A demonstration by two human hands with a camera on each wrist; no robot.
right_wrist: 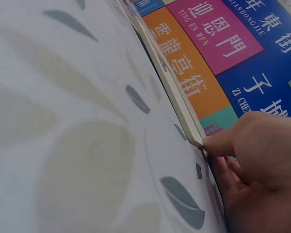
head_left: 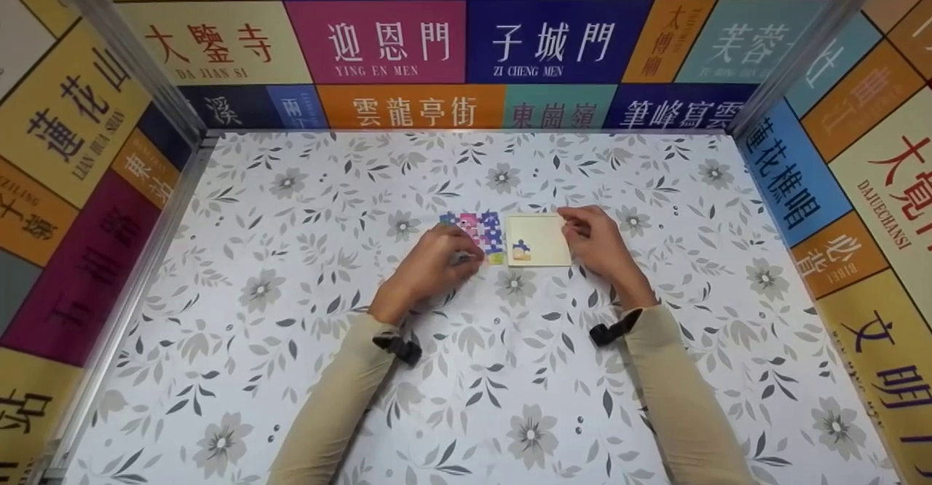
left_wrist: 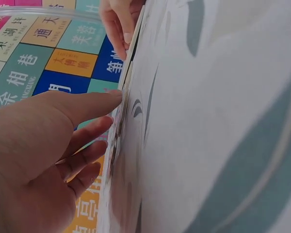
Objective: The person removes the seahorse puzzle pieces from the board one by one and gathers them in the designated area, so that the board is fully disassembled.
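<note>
A small cream puzzle tray (head_left: pixel 546 241) lies flat on the table, with a blue and yellow puzzle piece (head_left: pixel 522 250) in its near left corner. Just left of it is a patch of purple, pink and green jigsaw pieces (head_left: pixel 494 231), partly covered by my left hand (head_left: pixel 439 255). That hand's thumb and fingertips reach the pieces; in the left wrist view its thumb (left_wrist: pixel 99 104) is straight and apart from the loosely bent fingers. My right hand (head_left: pixel 598 241) holds the tray's right edge near the far corner between thumb and forefinger.
The table (head_left: pixel 510 397) has a white cover printed with grey flowers and leaves. Panels with large lettering (head_left: pixel 375 41) stand along the back and both sides. A black strap (head_left: pixel 397 347) is on each wrist, over tan sleeves.
</note>
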